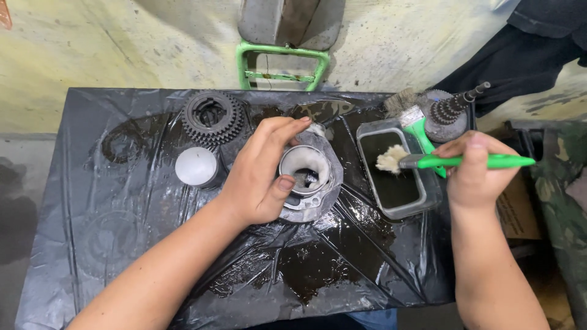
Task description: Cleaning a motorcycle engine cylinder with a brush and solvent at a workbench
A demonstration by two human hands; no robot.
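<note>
1. Left hand (260, 177), centre of frame: fingers wrapped around a grey metal engine cylinder with a pale bore (306, 174), thumb on its near rim. The cylinder stands on the black plastic sheet (122, 244) that covers the tabletop.
2. Right hand (474, 168), right of frame: fingers closed on the green plastic handle of a paintbrush with pale bristles (452, 161). The bristles sit over a clear rectangular tray of dark liquid (397, 183) — touching the liquid or just above it, cannot tell.
3. Step in hand, judged: loading the brush with liquid while the cylinder is steadied for cleaning.
4. Next move, judged: carry the wet brush left to the bore without dripping — left grip must keep the cylinder from rocking on the slick sheet.
5. Nearby: a second green-handled brush (414, 119) lies at the tray's far edge; a grey toothed gear shaft (449, 113) at upper right; a dark stack of gears (212, 117) at upper centre-left; a round silver piston top (195, 166) just left of the left hand. Dark wet patches mark the sheet in the lower centre.
</note>
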